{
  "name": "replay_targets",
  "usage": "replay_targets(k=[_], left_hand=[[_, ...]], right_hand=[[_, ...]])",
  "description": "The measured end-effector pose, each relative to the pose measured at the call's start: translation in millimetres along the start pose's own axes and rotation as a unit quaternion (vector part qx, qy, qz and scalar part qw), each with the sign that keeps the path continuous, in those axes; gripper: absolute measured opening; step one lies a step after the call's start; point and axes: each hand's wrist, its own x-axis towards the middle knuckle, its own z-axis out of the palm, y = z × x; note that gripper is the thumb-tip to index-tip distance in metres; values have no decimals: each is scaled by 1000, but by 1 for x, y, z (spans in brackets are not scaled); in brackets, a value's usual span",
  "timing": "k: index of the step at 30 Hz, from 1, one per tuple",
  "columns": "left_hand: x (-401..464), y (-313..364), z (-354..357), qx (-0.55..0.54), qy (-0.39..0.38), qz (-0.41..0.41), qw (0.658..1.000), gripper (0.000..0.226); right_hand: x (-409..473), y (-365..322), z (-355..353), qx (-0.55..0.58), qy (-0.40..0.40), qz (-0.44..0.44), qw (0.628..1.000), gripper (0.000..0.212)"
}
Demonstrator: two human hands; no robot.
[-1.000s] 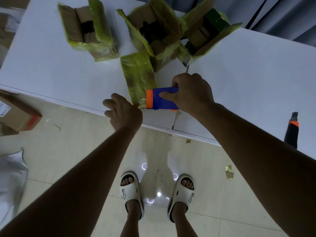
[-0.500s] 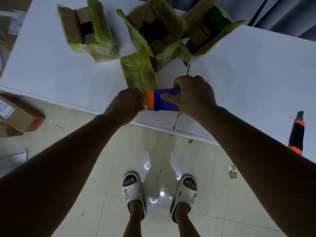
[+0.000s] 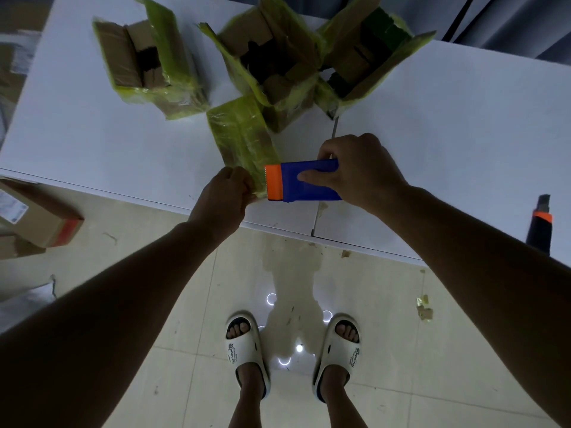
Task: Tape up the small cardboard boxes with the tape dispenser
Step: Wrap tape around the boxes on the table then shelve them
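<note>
My right hand (image 3: 360,173) grips a blue tape dispenser (image 3: 304,184) with an orange cutter end, held just above the white table's (image 3: 448,143) near edge. My left hand (image 3: 227,196) is closed on the near end of a small box (image 3: 244,140) wrapped in yellow-green tape, right beside the dispenser's orange end. Three more cardboard boxes with yellow-green tape stand farther back with flaps open: the left box (image 3: 151,69), the middle box (image 3: 275,66), the right box (image 3: 361,54).
A black and orange utility knife (image 3: 540,230) lies at the table's right near edge. Brown cartons (image 3: 34,217) sit on the tiled floor to the left. My feet in white slippers (image 3: 247,350) stand below the table edge, with tape scraps on the floor.
My left hand moved from the table edge up to the small box's near end and closed on it. The dispenser has stayed almost still in my right hand.
</note>
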Motion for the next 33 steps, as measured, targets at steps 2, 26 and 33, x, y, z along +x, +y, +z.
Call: replay_targets(k=[2, 26, 33], left_hand=[[-1, 1, 1, -2, -2, 2, 1000, 22], [13, -11, -12, -51, -74, -47, 995, 34], [11, -12, -8, -40, -48, -26, 998, 30]], right_hand=[[-1, 5, -2, 7, 1, 7, 1000, 40], [3, 18, 1, 28, -5, -20, 999, 47], [0, 17, -3, 41, -13, -26, 999, 49]])
